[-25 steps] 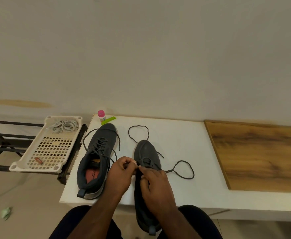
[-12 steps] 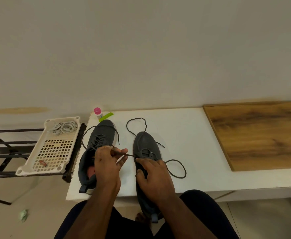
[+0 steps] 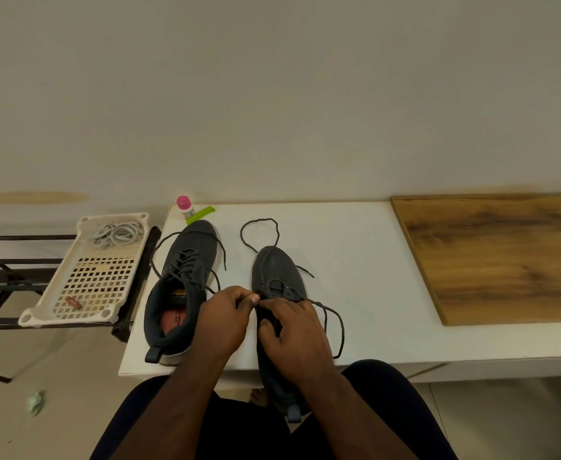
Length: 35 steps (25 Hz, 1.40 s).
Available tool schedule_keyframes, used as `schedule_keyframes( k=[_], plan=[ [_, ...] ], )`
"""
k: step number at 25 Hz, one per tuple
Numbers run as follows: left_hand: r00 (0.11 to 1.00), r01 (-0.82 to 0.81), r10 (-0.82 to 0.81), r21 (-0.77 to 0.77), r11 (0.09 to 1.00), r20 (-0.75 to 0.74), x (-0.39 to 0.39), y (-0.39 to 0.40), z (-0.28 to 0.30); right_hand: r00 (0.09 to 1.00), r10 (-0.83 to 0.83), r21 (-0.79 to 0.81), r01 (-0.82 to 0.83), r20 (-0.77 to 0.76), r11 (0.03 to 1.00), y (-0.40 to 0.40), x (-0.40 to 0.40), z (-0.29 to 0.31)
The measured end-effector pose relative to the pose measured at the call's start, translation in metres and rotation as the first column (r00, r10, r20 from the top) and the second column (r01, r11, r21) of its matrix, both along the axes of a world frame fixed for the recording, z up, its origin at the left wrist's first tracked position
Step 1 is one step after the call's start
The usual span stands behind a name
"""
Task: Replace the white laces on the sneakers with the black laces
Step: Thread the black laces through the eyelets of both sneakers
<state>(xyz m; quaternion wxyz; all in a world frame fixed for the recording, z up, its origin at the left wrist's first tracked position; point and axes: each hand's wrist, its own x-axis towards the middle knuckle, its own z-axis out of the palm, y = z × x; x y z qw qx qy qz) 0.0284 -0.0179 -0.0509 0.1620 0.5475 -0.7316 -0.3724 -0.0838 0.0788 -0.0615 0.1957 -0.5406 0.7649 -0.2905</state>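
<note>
The head view looks down on a white desk (image 3: 355, 260) set against a pale wall. Two dark grey sneakers lie on it with toes pointing to 12 o'clock. The left sneaker (image 3: 181, 287) sits toward 9 o'clock of the hands, already threaded with a black lace whose loose ends curl out over the desk on both sides of its toe. The right sneaker (image 3: 277, 273) lies in the middle, its heel overhanging the near desk edge above the person's lap.

The left hand (image 3: 222, 322) has its grip narrow: thumb and forefinger are pinched together at the left eyelet row of the right sneaker, apparently on the black lace (image 3: 259, 227), though the strand between the fingertips is too small to make out. The right hand (image 3: 294, 333) rests on the sneaker's tongue area with fingers curled, fingertips meeting the left hand's at the eyelets; whether its grip holds the lace or only presses the shoe I cannot tell. The lace runs through the lowest eyelets, one end looping out beyond the toe at 12 o'clock, the other trailing in a long loop at 3 o'clock of the right hand.

At 9 o'clock, off the desk, a cream perforated tray (image 3: 83, 293) sits on a black metal rack (image 3: 0, 260), with the white laces (image 3: 116, 234) bundled at its far end. A pink-capped bottle (image 3: 185, 206) and a green strip (image 3: 201, 214) stand just beyond the left sneaker's toe. A wooden board (image 3: 498, 257) lies on the desk at 3 o'clock.
</note>
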Motion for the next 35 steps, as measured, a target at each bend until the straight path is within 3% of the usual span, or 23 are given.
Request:
schedule_keyframes(
  k=[2, 3, 5, 6, 10, 12, 16, 18, 19, 21, 22, 23, 24, 25, 26, 27, 29, 31, 33, 34, 35],
  plan=[
    [0.998, -0.052, 0.05, -0.051, 0.997, -0.037, 0.0, 0.001, 0.005, 1.0, -0.009, 0.005, 0.009, 0.004, 1.0, 0.001, -0.001, 0.001],
    [0.975, -0.139, 0.135, -0.01, 0.99, -0.178, 0.0, 0.001, 0.011, 1.0, -0.011, 0.006, 0.011, 0.0, 1.0, 0.001, 0.0, 0.002],
    [0.821, -0.284, 0.316, 0.141, 0.949, -0.476, 0.0, 0.0, 0.021, 1.0, -0.022, 0.011, 0.022, -0.005, 1.0, 0.001, 0.0, 0.002],
    [0.783, -0.286, 0.337, 0.179, 0.941, -0.523, 0.001, -0.001, 0.022, 1.0, -0.026, 0.013, 0.026, -0.007, 1.0, 0.001, 0.0, 0.002],
    [0.962, -0.093, 0.136, 0.185, 0.978, -0.236, 0.003, 0.004, 0.0, 1.0, -0.017, -0.021, 0.017, -0.018, 1.0, 0.004, 0.003, 0.002],
    [0.977, -0.047, 0.084, 0.182, 0.982, -0.198, -0.001, 0.006, -0.001, 1.0, -0.019, -0.033, 0.019, -0.006, 0.999, 0.005, 0.003, 0.002],
    [0.999, 0.026, -0.025, 0.015, 1.0, -0.037, -0.003, 0.006, 0.008, 1.0, -0.007, -0.014, 0.007, -0.009, 1.0, 0.003, 0.003, 0.003],
    [0.99, -0.032, 0.033, 0.007, 0.999, -0.14, -0.003, 0.01, 0.013, 1.0, -0.012, 0.008, 0.012, -0.01, 1.0, 0.004, 0.002, 0.003],
    [0.954, -0.092, 0.098, 0.036, 0.995, -0.282, -0.003, 0.012, 0.018, 1.0, -0.016, 0.008, 0.016, -0.007, 1.0, 0.004, 0.001, 0.003],
    [0.733, -0.215, 0.293, 0.199, 0.956, -0.614, -0.005, 0.01, 0.032, 1.0, -0.017, 0.0, 0.017, -0.006, 1.0, 0.004, 0.001, 0.003],
    [0.613, -0.233, 0.37, 0.288, 0.929, -0.698, -0.005, 0.009, 0.037, 1.0, -0.016, 0.001, 0.017, -0.008, 1.0, 0.004, 0.001, 0.003],
    [0.558, -0.246, 0.407, 0.324, 0.914, -0.723, -0.003, 0.007, 0.039, 1.0, -0.018, 0.001, 0.018, -0.009, 1.0, 0.003, 0.001, 0.003],
    [0.622, -0.267, 0.389, 0.283, 0.921, -0.68, -0.001, 0.005, 0.037, 1.0, -0.022, 0.0, 0.022, -0.009, 1.0, 0.003, 0.002, 0.002],
    [0.772, -0.263, 0.322, 0.186, 0.947, -0.548, 0.0, 0.004, 0.031, 1.0, -0.024, -0.003, 0.024, -0.012, 1.0, 0.003, 0.002, 0.001],
    [0.912, -0.19, 0.205, 0.077, 0.979, -0.354, 0.002, 0.005, 0.024, 1.0, -0.025, -0.005, 0.025, -0.017, 1.0, 0.003, 0.001, 0.0],
    [0.98, -0.076, 0.074, -0.002, 0.997, -0.182, 0.002, 0.006, 0.017, 1.0, -0.024, -0.008, 0.024, -0.019, 1.0, 0.002, 0.001, 0.0],
    [0.994, 0.108, -0.108, -0.053, 0.993, 0.008, 0.004, 0.006, 0.011, 1.0, -0.019, -0.009, 0.019, -0.018, 1.0, 0.001, 0.002, -0.001],
    [0.978, 0.182, -0.173, -0.063, 0.981, 0.118, 0.003, 0.005, 0.011, 1.0, -0.017, 0.004, 0.017, -0.022, 1.0, 0.0, 0.001, -0.001],
    [0.992, 0.126, -0.124, -0.076, 0.989, 0.031, 0.0, 0.006, 0.016, 1.0, -0.021, 0.012, 0.021, -0.012, 1.0, 0.0, -0.001, -0.001],
    [0.991, 0.011, -0.017, -0.047, 0.999, -0.134, -0.001, 0.009, 0.021, 1.0, -0.023, 0.017, 0.023, -0.001, 1.0, 0.0, -0.001, 0.0],
    [0.922, -0.13, 0.138, 0.047, 0.99, -0.362, -0.002, 0.01, 0.027, 1.0, -0.024, 0.021, 0.023, 0.008, 0.999, 0.001, -0.002, 0.001]
  ],
)
